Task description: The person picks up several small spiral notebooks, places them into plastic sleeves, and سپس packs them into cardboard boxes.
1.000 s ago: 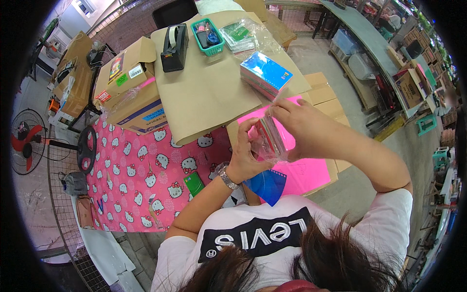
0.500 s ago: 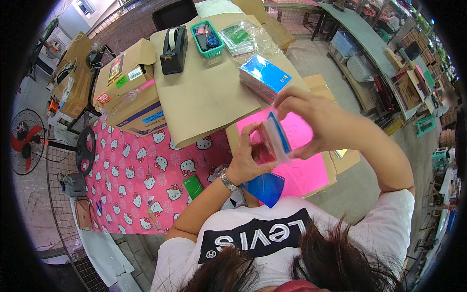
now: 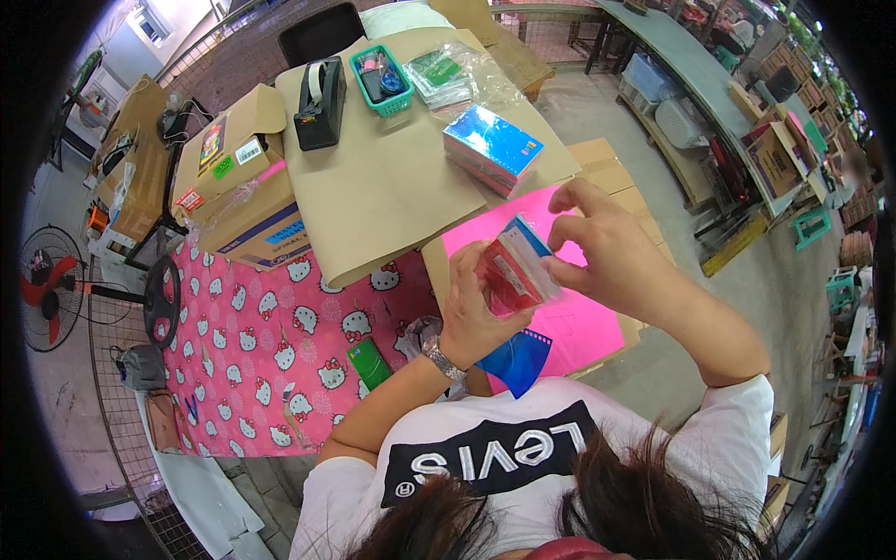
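My left hand (image 3: 471, 303) is wrapped round a small pack of notebooks (image 3: 509, 280) in a clear plastic sleeve, with a red cover facing me and blue at the far side. At the pack's right edge, my right hand (image 3: 607, 238) has its thumb and a bent finger on the plastic. Below lies a bright pink sheet (image 3: 593, 327) on cardboard. A blue notebook cover (image 3: 523, 362) with punched holes lies close to my chest, under my left wrist. Beyond my hands stands a stack of blue-topped notebooks (image 3: 495, 145) on the brown-paper-covered table (image 3: 392, 187).
A black tape dispenser (image 3: 320, 107), a green basket (image 3: 383, 82) of small tools and clear plastic sleeves (image 3: 448, 75) sit at the table's back. Cardboard boxes (image 3: 238, 187) stand at left. A green notebook (image 3: 370, 362) lies on the pink patterned cloth (image 3: 252, 364).
The pack has turned so its red front shows more. My right hand has shifted slightly, its fingers now at the sleeve's right edge. The whole view has moved a little.
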### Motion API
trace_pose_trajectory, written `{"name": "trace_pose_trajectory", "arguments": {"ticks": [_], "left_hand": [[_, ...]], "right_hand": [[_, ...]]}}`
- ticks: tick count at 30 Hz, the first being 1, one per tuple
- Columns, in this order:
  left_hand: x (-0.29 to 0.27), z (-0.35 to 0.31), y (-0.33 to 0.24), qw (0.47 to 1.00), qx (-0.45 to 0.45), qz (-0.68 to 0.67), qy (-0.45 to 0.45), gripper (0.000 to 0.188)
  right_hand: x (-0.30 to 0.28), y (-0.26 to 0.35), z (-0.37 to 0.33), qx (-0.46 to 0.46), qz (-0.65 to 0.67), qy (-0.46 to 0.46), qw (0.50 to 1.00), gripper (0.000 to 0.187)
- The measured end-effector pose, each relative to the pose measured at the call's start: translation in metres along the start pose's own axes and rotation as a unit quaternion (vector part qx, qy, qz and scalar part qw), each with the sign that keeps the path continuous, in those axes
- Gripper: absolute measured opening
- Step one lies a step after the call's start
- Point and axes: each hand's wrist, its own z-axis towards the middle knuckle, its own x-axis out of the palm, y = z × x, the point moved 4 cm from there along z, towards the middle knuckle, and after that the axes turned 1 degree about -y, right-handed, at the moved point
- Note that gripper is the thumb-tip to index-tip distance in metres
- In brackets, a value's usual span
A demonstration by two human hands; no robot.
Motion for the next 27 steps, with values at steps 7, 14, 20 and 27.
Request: {"name": "trace_pose_trajectory", "arguments": {"ticks": [7,14,20,27], "left_hand": [[-0.013,0.0,0.0,0.995,-0.008,0.09,-0.049,0.094],[-0.014,-0.001,0.001,0.991,-0.016,0.114,-0.063,0.092],[-0.012,-0.002,0.0,0.992,-0.004,0.108,-0.072,0.093],[-0.013,-0.005,0.004,0.994,0.003,0.057,-0.093,0.097]], "right_hand": [[-0.013,-0.009,0.001,0.028,0.064,-0.021,0.997,0.014],[-0.01,-0.003,0.006,0.082,0.046,-0.014,0.995,0.016],[0.013,-0.004,0.002,-0.009,0.107,-0.042,0.993,0.019],[0.011,0.002,0.006,0.034,0.134,0.05,0.989,0.018]]}}
